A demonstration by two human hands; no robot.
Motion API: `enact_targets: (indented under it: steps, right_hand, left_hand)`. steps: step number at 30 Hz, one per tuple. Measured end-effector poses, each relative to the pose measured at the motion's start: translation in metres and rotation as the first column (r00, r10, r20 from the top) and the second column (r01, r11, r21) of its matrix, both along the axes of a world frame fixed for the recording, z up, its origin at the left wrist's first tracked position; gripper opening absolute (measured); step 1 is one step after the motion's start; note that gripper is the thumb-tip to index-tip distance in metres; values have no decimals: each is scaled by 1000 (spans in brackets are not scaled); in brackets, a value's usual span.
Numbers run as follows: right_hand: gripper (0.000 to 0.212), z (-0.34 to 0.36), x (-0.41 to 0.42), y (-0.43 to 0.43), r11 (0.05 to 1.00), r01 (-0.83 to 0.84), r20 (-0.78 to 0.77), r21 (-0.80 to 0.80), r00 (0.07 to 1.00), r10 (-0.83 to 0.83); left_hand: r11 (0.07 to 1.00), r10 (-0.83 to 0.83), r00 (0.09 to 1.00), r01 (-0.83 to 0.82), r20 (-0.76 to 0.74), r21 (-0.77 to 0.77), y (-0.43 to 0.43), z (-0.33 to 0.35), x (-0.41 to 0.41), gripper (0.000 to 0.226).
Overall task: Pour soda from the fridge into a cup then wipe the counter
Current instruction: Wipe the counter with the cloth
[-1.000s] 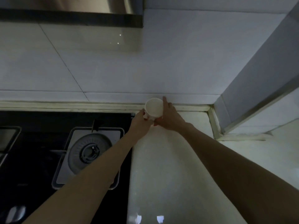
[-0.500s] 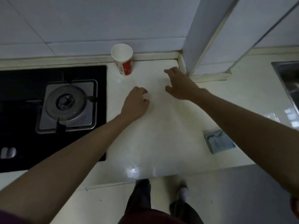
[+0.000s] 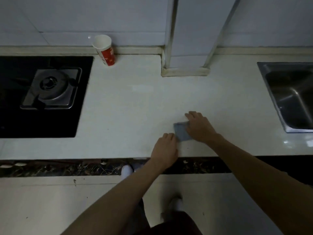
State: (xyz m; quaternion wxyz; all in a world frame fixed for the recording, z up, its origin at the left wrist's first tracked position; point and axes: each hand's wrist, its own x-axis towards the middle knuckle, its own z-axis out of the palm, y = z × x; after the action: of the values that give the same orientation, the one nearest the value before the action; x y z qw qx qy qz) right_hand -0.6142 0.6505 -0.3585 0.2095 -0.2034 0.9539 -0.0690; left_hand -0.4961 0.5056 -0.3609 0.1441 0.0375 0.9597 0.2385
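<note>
A red and white paper cup (image 3: 105, 50) stands upright at the back of the white counter (image 3: 128, 106), against the tiled wall. A folded blue cloth (image 3: 182, 132) lies flat near the counter's front edge. My right hand (image 3: 199, 127) rests on the cloth's right side, fingers spread over it. My left hand (image 3: 165, 150) sits at the front edge with its fingertips touching the cloth's left corner. Whether either hand grips the cloth is hard to tell; the right hand presses down on it.
A black gas hob with a steel burner (image 3: 50, 89) fills the counter's left part. A steel sink (image 3: 293, 97) is set in at the right. A white column (image 3: 185, 48) juts out from the back wall. Below the counter edge lie the floor and my shoes.
Both hands left the cup at the back wall and drew back to the front edge. The right hand has come down on the blue cloth, the left beside it.
</note>
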Motion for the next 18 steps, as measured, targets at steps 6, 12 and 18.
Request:
enact_targets:
  steps: [6, 12, 18]
  right_hand:
    - [72, -32, 47, 32, 991, -132, -64, -33, 990, 129]
    - [70, -43, 65, 21, 979, -188, -117, 79, 973, 197]
    - [69, -48, 81, 23, 982, -122, -100, 146, 986, 137]
  left_hand:
    - [987, 7, 999, 1, 48, -164, 48, -16, 32, 49]
    - [980, -33, 994, 53, 107, -192, 49, -24, 34, 66]
    - [980, -74, 991, 94, 116, -178, 43, -25, 37, 74]
